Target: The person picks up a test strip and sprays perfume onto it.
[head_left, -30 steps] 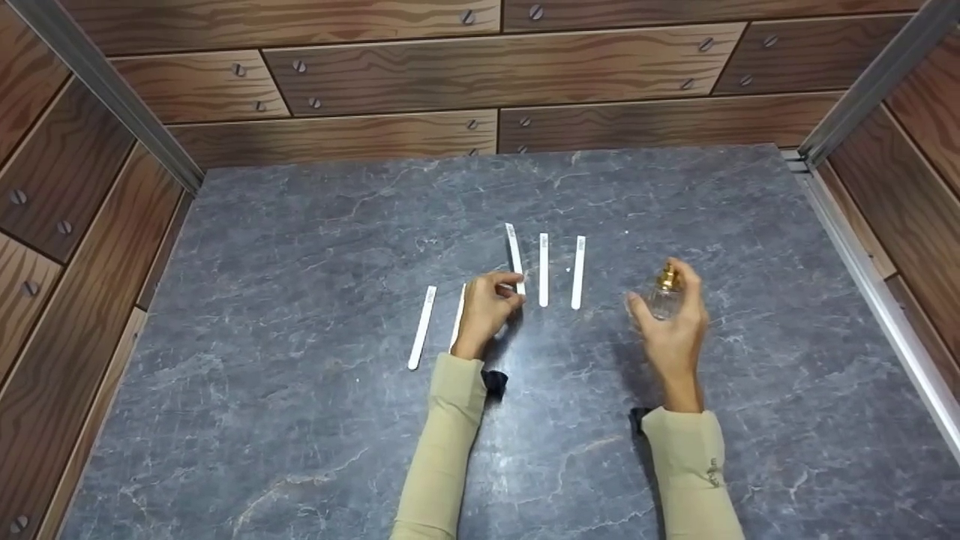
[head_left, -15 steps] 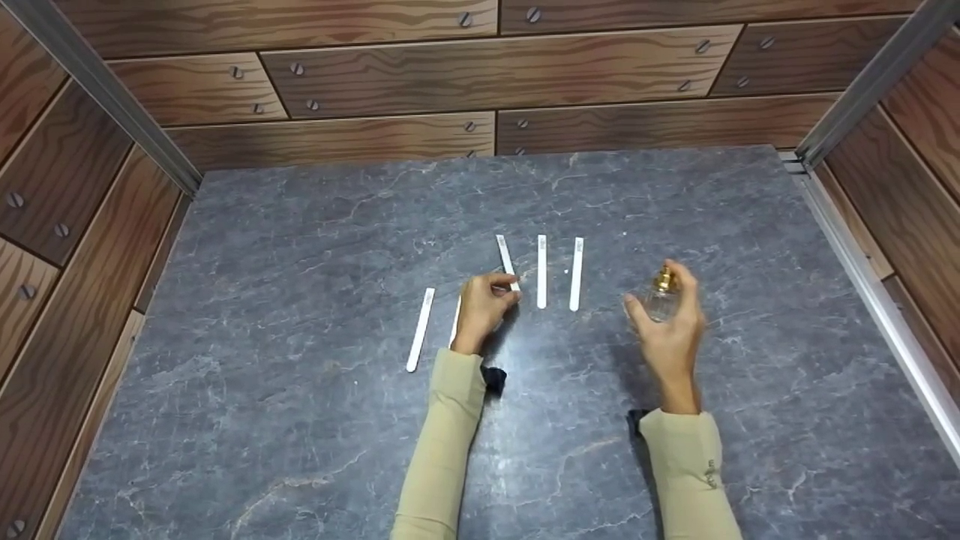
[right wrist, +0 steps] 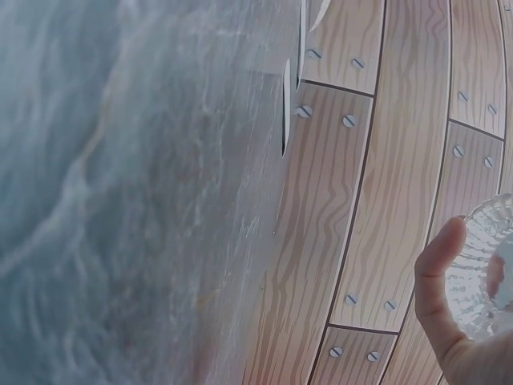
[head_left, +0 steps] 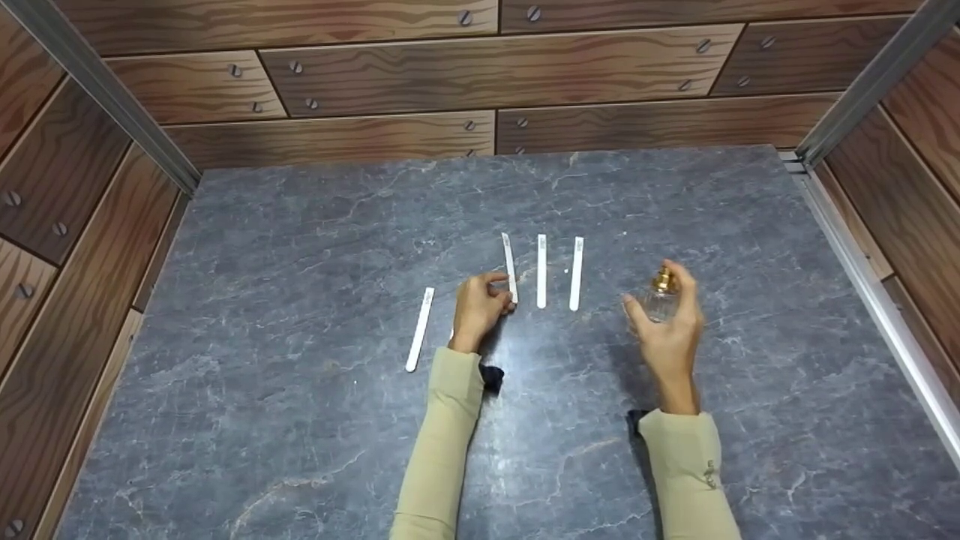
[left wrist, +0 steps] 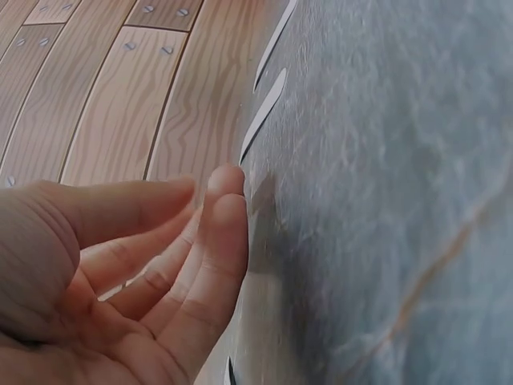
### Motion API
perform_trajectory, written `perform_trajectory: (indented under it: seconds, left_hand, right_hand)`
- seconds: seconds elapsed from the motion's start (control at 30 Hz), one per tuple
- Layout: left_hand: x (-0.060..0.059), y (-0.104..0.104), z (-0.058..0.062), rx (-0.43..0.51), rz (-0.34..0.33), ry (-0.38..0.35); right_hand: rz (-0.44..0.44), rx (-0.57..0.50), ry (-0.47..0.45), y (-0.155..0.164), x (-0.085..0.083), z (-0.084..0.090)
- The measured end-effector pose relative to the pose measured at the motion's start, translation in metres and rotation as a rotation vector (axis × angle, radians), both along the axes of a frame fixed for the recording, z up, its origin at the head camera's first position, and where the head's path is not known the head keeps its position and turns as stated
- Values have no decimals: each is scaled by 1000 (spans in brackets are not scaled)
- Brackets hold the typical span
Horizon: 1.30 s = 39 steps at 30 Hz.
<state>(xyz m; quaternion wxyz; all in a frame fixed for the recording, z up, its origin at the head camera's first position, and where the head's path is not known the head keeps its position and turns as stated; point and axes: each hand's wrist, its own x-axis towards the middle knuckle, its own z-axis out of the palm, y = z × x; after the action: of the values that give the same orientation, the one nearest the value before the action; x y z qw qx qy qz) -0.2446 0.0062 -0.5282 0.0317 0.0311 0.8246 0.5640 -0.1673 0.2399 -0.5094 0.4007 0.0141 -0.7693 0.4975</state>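
Going left to right: our left hand (head_left: 480,309) is pinching the near end of a paper strip (head_left: 510,266) on the table (head_left: 300,247). At 3 o'clock, our right hand (head_left: 667,330) is gripping the perfume bottle (head_left: 661,294) upright. Probably best keeping the nozzle aimed at the strip.

Four visible strips (head_left: 541,270), one bottle (head_left: 660,298)
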Motion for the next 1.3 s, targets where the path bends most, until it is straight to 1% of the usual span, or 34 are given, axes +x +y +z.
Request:
perform_trajectory:
  seconds: [0.17,0.27,0.5,0.67,0.73,0.97,1.07,1.3]
  left_hand:
    - [0,-1,1,-19,60,-46]
    - [1,-3,2,-40,77,-49]
    - [5,-8,4,-101,52,21]
    - [11,-14,8,-100,41,62]
    - [13,-16,9,-95,33,61]
    - [19,-23,13,-71,15,25]
    - [22,-27,16,-78,14,17]
    - [29,-36,18,-97,27,49]
  right_hand:
    - [-7,4,-10,-1,0,-1]
    - [-6,8,-9,0,-1,-3]
    - [3,5,-2,-1,-1,-2]
    - [20,6,0,-2,0,1]
    - [21,5,3,-2,0,2]
    - [25,11,7,-2,0,1]
    - [23,17,7,-2,0,1]
    - [22,13,9,-3,-1,2]
